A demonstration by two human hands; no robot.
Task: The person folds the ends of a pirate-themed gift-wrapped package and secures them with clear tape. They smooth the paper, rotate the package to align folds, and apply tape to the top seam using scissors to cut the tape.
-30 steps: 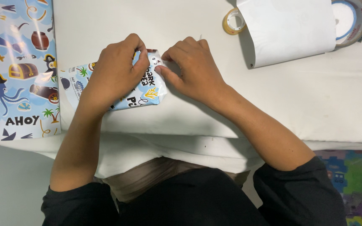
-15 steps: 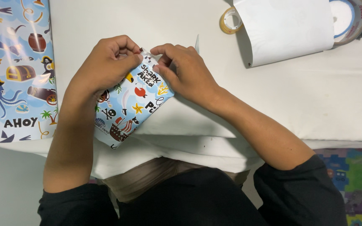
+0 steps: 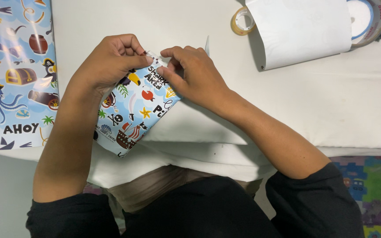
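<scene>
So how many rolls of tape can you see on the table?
2. A small yellowish roll of tape lies at the top, left of the white paper sheet. A bigger tape roll sits in the top right corner, partly under that sheet. Others may be hidden.

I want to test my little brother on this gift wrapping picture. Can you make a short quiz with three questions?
1. True or false: both hands pinch the top end of the wrapped parcel.
2. Which lies nearest the small yellow tape roll? A) the roll of pirate paper B) the curled white sheet C) the colourful floor mat
3. Fill in: the parcel's lower end sticks out past the ___ of the white table.

Key
1. True: the left hand and right hand meet at its top end.
2. B
3. edge
</scene>
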